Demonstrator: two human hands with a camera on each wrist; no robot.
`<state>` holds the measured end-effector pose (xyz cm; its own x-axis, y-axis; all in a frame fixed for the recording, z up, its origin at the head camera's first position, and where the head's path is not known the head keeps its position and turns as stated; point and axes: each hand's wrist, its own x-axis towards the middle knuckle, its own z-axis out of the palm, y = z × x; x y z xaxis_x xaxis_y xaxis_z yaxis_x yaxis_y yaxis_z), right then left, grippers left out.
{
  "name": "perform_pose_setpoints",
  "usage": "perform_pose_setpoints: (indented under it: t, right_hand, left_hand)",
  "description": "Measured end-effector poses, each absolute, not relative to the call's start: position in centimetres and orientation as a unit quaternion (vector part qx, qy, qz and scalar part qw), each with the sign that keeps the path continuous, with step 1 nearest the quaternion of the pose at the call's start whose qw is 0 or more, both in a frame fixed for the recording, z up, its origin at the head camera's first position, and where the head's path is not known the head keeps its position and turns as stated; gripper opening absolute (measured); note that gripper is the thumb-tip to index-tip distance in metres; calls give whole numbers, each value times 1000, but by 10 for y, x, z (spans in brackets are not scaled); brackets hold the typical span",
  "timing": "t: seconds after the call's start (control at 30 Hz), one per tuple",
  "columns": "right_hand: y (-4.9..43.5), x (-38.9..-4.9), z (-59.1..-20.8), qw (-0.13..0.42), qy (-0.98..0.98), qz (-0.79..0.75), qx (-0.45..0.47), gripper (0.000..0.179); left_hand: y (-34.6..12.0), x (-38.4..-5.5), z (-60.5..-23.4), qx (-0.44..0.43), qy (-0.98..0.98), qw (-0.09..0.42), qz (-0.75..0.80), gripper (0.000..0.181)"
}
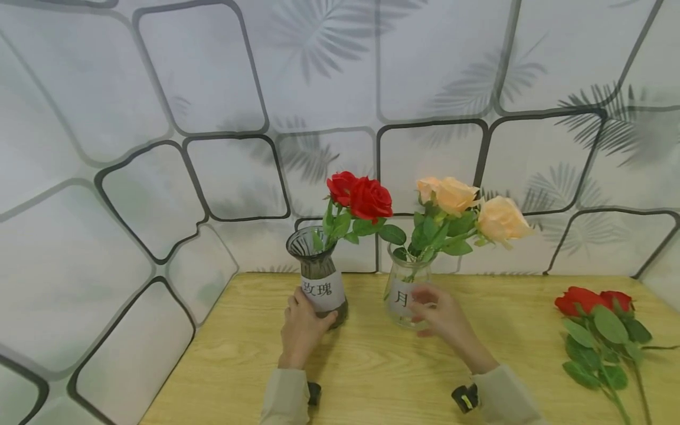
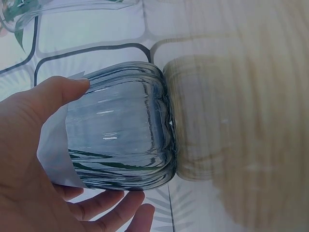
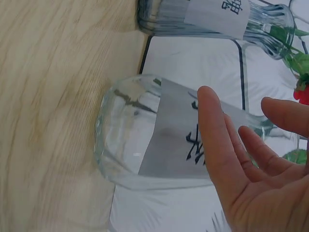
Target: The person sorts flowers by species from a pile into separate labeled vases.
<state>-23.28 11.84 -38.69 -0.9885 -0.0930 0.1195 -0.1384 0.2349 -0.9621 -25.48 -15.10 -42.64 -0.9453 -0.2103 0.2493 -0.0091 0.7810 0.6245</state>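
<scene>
L hand is gripping grey vase, coming in at approx. 7 o'clock of the glass; on L wrist cam I'm seeing the thumb lying along one side, fingers curling round the other, so grip is only as wide as the vase. Vase is standing on wood-look surface, twd far side, wearing white label w/ two dark characters. Two red roses are rising from its mouth, leaning twd 1–2 o'clock.

Clear vase is standing at 3 o'clock of the grey one, a short gap between. It's holding three peach roses, also leaning twd 1–2 o'clock, w/ green leaves bunching over the rim. Its paper label is partly hiding behind R hand.

R hand is hanging at abt 4 o'clock of clear vase, gripping nothing: thumb standing well apart, fingers loosely extending. I can't tell if fingertips are touching the glass.

Farther out, 3–4 o'clock of clear vase, loose red roses are lying on the surface, blooms pointing twd 12, stems running twd 5–6. Pale sleeves are showing at 5 and 7 o'clock of the head view; leaf-print wall is filling the 12 o'clock side.
</scene>
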Motion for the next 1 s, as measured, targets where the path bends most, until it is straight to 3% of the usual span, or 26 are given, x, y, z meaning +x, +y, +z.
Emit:
perform_pose_setpoints:
  t: [1.0]
  right_hand:
    - [203,-211,-386,-29,-809,586,5,44]
  left_hand:
    - [-152,-255,-428,56,-932,155,-324,93]
